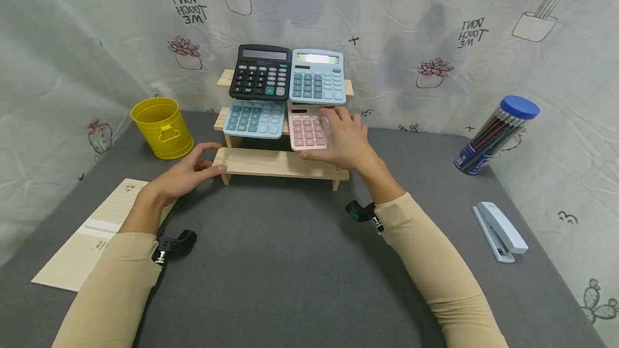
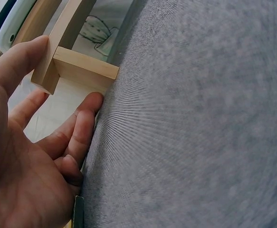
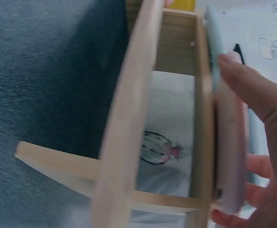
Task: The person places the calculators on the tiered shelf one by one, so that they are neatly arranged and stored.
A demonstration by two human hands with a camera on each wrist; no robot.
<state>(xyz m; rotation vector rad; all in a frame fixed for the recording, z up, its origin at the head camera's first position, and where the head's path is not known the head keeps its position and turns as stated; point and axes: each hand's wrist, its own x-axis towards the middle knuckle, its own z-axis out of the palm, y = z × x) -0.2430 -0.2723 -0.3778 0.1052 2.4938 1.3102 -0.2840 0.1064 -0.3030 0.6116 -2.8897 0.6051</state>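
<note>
My right hand (image 1: pixel 345 141) grips a pink calculator (image 1: pixel 308 129) on the right of the middle shelf, thumb along its lower edge and fingers at its right side. In the right wrist view the pink calculator (image 3: pixel 231 147) appears edge-on, leaning against a wooden strip. My left hand (image 1: pixel 184 176) holds the left end of the three-step wooden rack (image 1: pixel 280 164), thumb at the front corner and a finger behind. A blue calculator (image 1: pixel 254 120) leans left of the pink one. Above them stand a black calculator (image 1: pixel 261 77) and a light-blue calculator (image 1: pixel 317 79).
A yellow bucket (image 1: pixel 162 128) stands left of the rack, with an open notebook (image 1: pixel 92 246) nearer, partly under the left arm. To the right are a blue-lidded tub of pencils (image 1: pixel 493 136) and a light-blue stapler (image 1: pixel 500 230). A printed cloth (image 1: pixel 309 9) hangs behind.
</note>
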